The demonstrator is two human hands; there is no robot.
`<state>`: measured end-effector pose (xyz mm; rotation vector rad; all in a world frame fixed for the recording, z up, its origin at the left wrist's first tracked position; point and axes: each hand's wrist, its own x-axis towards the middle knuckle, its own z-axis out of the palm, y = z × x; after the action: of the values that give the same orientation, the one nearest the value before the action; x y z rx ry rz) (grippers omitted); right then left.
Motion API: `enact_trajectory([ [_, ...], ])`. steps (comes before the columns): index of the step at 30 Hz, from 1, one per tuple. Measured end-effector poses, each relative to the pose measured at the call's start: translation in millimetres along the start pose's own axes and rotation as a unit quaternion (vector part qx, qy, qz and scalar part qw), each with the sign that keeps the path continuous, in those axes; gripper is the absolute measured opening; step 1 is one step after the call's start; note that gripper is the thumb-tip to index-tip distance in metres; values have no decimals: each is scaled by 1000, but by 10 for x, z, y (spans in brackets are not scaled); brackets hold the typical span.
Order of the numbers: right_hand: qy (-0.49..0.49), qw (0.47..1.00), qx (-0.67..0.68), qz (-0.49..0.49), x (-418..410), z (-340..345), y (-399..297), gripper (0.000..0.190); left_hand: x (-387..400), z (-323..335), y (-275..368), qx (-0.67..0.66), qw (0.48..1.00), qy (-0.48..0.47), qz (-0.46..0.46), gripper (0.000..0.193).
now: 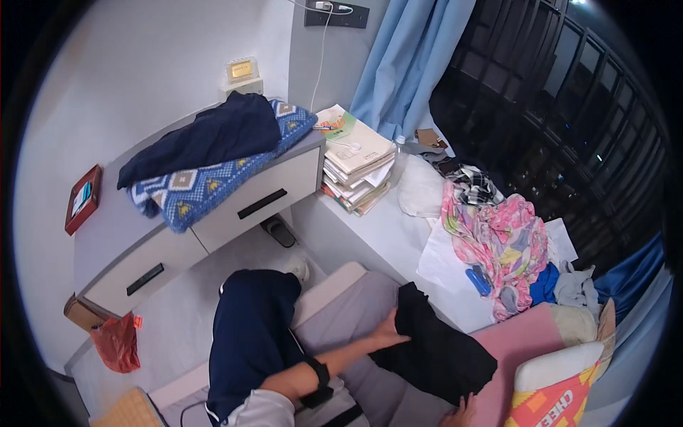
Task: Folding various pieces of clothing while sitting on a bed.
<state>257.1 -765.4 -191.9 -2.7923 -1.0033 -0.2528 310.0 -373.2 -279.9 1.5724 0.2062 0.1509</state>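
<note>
A black cloth garment [443,347] lies spread over the edge of the bed, partly on a grey sheet [368,299] and partly by a pink mat [512,341]. At its left edge is my left hand [390,332], thumb and fingers apart, the fingertips partly hidden against the fabric. My right hand [461,413] touches the garment's lower corner near the bottom of the view; how far its fingers close on the cloth cannot be told. A black strap [319,373] circles my left forearm.
Beside the bed, a white window ledge [363,229] bears stacked books [355,155], a white pillow [421,187] and pink patterned cloth [512,235]. A drawer cabinet [229,219] holds a blue patterned blanket [213,187] and dark clothing [213,139]. A red plastic bag [117,344] is at lower left.
</note>
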Motion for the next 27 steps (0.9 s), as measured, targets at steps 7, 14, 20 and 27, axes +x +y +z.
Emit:
enact_trajectory([
  [7, -37, 993, -50, 97, 44, 86, -61, 56, -66, -64, 264, -51, 998, 1, -30, 99],
  [14, -20, 983, -94, 159, 78, 186, -169, 65, -60, 119, 224, -77, 990, 68, -95, 106],
  [20, 103, 952, -171, 231, -113, 545, 192, 85, -151, -68, 1175, -256, 907, -39, -333, 104],
  [27, -229, 880, -239, 342, 1070, -1143, -1005, 62, -111, 150, 479, -239, 940, 7, -244, 95],
])
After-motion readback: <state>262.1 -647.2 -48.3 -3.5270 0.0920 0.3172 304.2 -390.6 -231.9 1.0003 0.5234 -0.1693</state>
